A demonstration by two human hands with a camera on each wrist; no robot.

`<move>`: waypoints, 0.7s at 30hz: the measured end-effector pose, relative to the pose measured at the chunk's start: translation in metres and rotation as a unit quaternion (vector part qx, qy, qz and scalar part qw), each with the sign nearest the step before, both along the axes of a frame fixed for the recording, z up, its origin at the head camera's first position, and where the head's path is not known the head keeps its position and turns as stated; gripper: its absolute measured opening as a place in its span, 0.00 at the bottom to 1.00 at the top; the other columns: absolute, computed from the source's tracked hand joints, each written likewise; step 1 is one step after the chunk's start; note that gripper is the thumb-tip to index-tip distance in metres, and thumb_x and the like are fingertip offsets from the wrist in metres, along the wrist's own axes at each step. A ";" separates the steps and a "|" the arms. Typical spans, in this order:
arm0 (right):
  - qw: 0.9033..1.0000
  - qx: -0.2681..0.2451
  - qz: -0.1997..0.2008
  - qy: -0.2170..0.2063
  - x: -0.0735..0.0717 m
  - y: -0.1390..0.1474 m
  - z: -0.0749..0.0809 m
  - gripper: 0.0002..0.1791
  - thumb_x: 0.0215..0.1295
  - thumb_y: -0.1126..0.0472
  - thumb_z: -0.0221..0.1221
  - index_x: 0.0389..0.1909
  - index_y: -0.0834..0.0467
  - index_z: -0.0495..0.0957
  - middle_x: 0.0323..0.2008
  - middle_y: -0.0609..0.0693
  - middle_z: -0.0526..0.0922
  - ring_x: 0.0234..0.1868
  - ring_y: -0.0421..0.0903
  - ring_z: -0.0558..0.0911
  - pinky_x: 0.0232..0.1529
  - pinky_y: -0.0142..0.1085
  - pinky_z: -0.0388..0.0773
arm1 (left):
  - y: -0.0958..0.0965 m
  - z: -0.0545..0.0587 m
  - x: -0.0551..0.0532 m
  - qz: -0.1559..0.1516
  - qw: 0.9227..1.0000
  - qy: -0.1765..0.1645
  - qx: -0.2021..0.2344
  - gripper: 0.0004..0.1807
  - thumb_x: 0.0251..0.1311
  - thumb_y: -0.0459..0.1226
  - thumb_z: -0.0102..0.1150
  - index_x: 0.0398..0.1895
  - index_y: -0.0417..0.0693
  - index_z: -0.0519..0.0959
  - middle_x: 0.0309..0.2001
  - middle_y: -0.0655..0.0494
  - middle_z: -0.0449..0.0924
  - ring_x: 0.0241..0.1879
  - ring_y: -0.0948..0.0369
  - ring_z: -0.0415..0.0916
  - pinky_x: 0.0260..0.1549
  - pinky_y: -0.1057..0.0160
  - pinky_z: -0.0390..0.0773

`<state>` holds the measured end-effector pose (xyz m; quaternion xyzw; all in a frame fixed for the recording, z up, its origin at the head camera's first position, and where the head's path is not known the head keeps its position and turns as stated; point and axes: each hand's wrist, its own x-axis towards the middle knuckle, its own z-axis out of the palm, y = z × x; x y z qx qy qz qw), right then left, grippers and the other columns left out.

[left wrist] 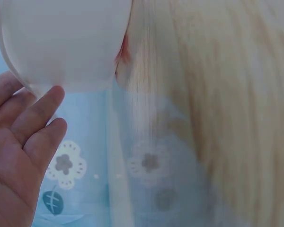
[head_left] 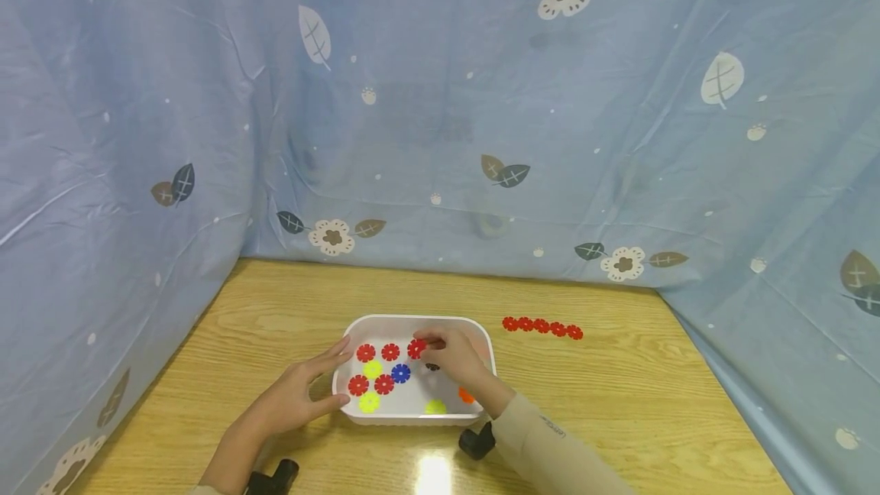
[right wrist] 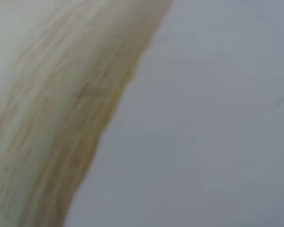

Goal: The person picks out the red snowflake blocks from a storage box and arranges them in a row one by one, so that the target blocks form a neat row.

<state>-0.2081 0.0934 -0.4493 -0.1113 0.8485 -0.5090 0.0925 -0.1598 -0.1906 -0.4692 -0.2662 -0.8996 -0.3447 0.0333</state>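
Blue patterned curtain (head_left: 399,136) runs along the left, back and right of a wooden table (head_left: 275,296). At left, a black device (head_left: 273,477) sits beside the person's left forearm. Left hand (head_left: 296,397): fingers extended and thumb apart, spread against the left end of a white tray (head_left: 399,408), fingertips at its rim; the left wrist view shows the same contact with the wall. Inside the tray, left side: four flat notched red discs (head_left: 358,385), two yellow discs (head_left: 369,402) and one blue disc (head_left: 401,373), lying close together. Further right, the right hand (head_left: 454,357) reaches in over the right part of the tray, finger and thumb pinching another red disc (head_left: 415,348). A dark disc (head_left: 431,366) lies partly covered by this hand; a third yellow disc (head_left: 435,407) is near the front wall, and an orange disc (head_left: 466,396) is partly hidden by the right wrist. A second black device (head_left: 477,441) is below that wrist. Right wrist view: blurred, contents unclear. Rightmost on the table, outside the tray: five red discs in a row (head_left: 541,326), edges meeting.
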 end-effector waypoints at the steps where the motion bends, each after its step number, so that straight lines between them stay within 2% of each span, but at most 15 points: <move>1: 1.000 -0.009 -0.002 0.001 0.001 0.003 0.002 0.17 0.58 0.69 0.61 0.50 0.63 0.80 0.43 0.54 0.84 0.39 0.42 0.79 0.38 0.32 0.80 | 0.000 0.000 0.000 0.001 1.000 -0.002 0.000 0.35 0.55 0.50 0.64 0.65 0.45 0.69 0.70 0.51 0.60 0.66 0.45 0.63 0.58 0.40 0.68; 7: 0.997 -0.069 -0.024 0.001 0.002 0.020 0.008 0.18 0.59 0.70 0.60 0.52 0.65 0.79 0.44 0.57 0.83 0.41 0.44 0.80 0.44 0.33 0.82 | 0.000 0.000 0.001 0.001 1.000 -0.003 0.001 0.35 0.55 0.50 0.64 0.65 0.45 0.70 0.70 0.50 0.60 0.66 0.46 0.63 0.58 0.40 0.68; 11: 0.994 -0.093 -0.049 -0.006 0.003 0.033 0.010 0.18 0.60 0.70 0.59 0.52 0.65 0.78 0.44 0.57 0.82 0.41 0.43 0.79 0.43 0.31 0.81 | 0.000 -0.001 0.000 0.003 1.000 -0.008 0.001 0.35 0.55 0.50 0.64 0.65 0.45 0.69 0.70 0.51 0.60 0.66 0.45 0.63 0.59 0.40 0.68; 21: 0.984 -0.093 -0.148 0.025 0.004 0.075 0.015 0.17 0.59 0.69 0.61 0.51 0.63 0.79 0.48 0.57 0.82 0.43 0.44 0.78 0.40 0.23 0.76 | 0.000 -0.001 -0.002 -0.007 1.000 -0.008 0.009 0.35 0.55 0.49 0.64 0.65 0.45 0.70 0.71 0.50 0.59 0.66 0.46 0.63 0.58 0.39 0.68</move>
